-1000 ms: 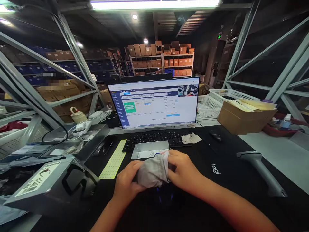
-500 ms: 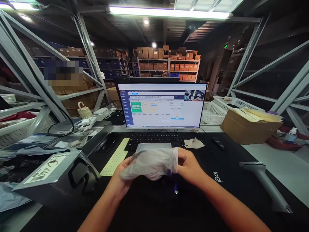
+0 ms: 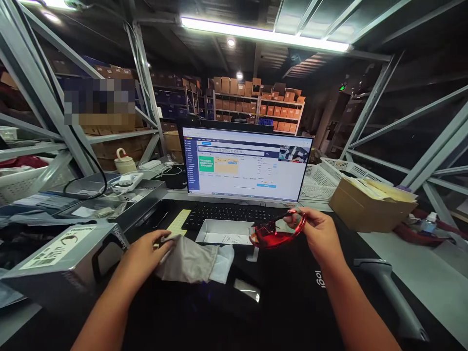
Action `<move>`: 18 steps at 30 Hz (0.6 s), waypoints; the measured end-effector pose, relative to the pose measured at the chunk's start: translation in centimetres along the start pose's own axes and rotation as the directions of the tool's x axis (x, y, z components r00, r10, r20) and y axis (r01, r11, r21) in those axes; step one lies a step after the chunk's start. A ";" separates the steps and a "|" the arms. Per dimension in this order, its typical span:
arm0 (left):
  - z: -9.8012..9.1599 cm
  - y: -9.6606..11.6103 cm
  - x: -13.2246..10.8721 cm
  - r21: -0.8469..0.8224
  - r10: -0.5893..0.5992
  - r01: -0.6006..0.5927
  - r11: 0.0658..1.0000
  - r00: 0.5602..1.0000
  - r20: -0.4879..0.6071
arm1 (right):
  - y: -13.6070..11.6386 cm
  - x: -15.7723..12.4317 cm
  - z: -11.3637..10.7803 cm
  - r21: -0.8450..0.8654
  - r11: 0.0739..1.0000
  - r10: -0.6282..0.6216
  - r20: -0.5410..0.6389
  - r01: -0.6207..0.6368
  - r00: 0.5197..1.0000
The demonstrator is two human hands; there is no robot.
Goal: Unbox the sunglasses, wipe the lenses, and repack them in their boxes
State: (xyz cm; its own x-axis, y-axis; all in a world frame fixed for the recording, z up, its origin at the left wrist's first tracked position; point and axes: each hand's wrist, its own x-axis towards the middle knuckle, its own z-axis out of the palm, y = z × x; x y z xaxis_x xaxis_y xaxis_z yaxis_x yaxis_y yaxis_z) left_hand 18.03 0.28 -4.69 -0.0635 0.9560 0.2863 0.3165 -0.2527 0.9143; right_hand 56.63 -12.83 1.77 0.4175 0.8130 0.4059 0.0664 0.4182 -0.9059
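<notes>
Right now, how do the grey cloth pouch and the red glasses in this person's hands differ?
The grey cloth pouch is dull, while the red glasses are glossy and see-through in places. The pouch looks soft and creased; the glasses keep a smooth, curved shape. The left hand holds the pouch by one end, while the right hand grips the glasses at one side. Both are held over the dark mat.

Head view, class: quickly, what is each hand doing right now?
Left hand: closed, holding the grey cloth pouch by its end.
Right hand: closed, holding the red glasses.
</notes>
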 end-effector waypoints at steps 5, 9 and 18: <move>3.2 2.6 -3.6 0.271 0.470 -0.473 0.839 0.879 0.078 | 0.6 -1.4 2.8 0.068 0.997 0.021 0.007 -0.021 1.000; 6.5 7.3 -7.3 0.241 0.548 -0.646 0.724 0.752 0.367 | 1.2 -2.9 4.6 0.087 0.995 0.048 0.059 -0.053 0.997; 9.2 13.0 -7.1 0.029 0.465 -0.583 0.812 0.677 0.570 | 0.2 -2.1 3.2 -0.035 0.998 0.055 0.181 -0.050 0.982</move>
State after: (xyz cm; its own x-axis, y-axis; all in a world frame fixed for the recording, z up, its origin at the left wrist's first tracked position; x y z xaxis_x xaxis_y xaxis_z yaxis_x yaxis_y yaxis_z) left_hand 31.31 -8.44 2.55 0.6440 0.6144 0.4558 0.3218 -0.7581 0.5672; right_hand 52.82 -13.18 1.11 0.2501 0.8945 0.3705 0.0770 0.3631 -0.9286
